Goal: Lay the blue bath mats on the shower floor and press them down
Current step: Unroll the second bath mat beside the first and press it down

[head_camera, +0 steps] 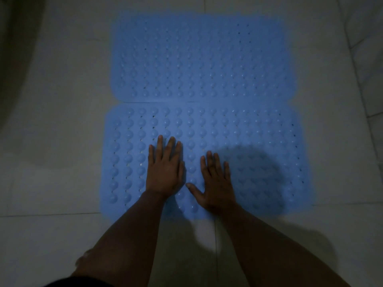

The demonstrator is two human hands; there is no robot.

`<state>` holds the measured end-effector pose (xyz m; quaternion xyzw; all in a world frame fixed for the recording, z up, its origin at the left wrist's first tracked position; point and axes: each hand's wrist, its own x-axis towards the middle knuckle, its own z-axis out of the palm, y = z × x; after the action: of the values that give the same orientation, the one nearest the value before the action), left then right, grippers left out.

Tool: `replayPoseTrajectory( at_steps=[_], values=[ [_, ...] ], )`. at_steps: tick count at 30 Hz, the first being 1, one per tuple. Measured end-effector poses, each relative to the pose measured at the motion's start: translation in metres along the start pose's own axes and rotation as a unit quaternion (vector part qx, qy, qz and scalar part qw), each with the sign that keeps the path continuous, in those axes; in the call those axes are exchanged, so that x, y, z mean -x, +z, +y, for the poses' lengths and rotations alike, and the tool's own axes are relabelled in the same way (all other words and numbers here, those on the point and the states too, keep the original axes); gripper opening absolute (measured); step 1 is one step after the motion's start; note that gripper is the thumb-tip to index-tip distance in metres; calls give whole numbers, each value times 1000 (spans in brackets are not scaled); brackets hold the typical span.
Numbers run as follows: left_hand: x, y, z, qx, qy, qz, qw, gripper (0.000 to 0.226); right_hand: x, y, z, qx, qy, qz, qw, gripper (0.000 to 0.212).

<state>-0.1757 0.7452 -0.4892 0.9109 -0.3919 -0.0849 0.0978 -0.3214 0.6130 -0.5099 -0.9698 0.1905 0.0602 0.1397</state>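
- Head view: 2 blue bath mats are lying flat on the pale tiled shower floor [51, 141], one beyond the other, their long edges meeting along a seam that is running left to right across the middle of the picture.
- Far mat [199, 59] is sitting in dimmer light, its rows of round bumps and small drain holes just showing.
- Near mat [259, 131] is reaching slightly further left and right than the far one; its raised domes are showing most clearly on the left part.
- Left hand [164, 170] is lying palm down on the near mat, left of its middle, fingers straight and close together, pointing toward the seam; it is gripping nothing.
- Right hand [215, 181] is lying palm down just beside it and slightly nearer the person, fingers extended and a little spread, thumb stretching out toward the left hand; it too is holding nothing, only pressing flat.
- Both bare forearms are coming up from the bottom edge of the picture.
- Rounded shadow [255, 172] is falling across the right part of the near mat.
- Grout lines are crossing the floor around the mats.
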Motion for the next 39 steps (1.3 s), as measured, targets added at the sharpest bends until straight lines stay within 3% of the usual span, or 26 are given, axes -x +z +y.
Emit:
replayPoseTrajectory(
  at_steps=[6,12,16,19,27,34,36,39],
  values=[
    [-1,-13,12,11,11,-3,1000,62,-45,-45,-4,55,6,54,997,48],
    [7,16,42,17,63,-32,997,65,-86,-77,19,-11,40,133,990,34],
    [13,36,56,-19,61,-48,997,85,-97,-76,29,-49,25,192,980,21],
    [11,37,57,-28,49,-36,998,88,-108,-74,33,-63,-9,223,973,18],
    [10,37,56,-29,40,-43,998,86,-130,-75,36,-90,-42,188,977,20],
    [11,41,54,-6,44,-91,995,107,-107,-64,37,-75,-14,135,988,20],
    [7,33,53,25,46,-105,993,99,-97,-64,28,-59,8,111,992,25],
    [-5,6,33,88,61,-67,992,61,-94,-70,5,-56,34,76,995,32]
  ],
)
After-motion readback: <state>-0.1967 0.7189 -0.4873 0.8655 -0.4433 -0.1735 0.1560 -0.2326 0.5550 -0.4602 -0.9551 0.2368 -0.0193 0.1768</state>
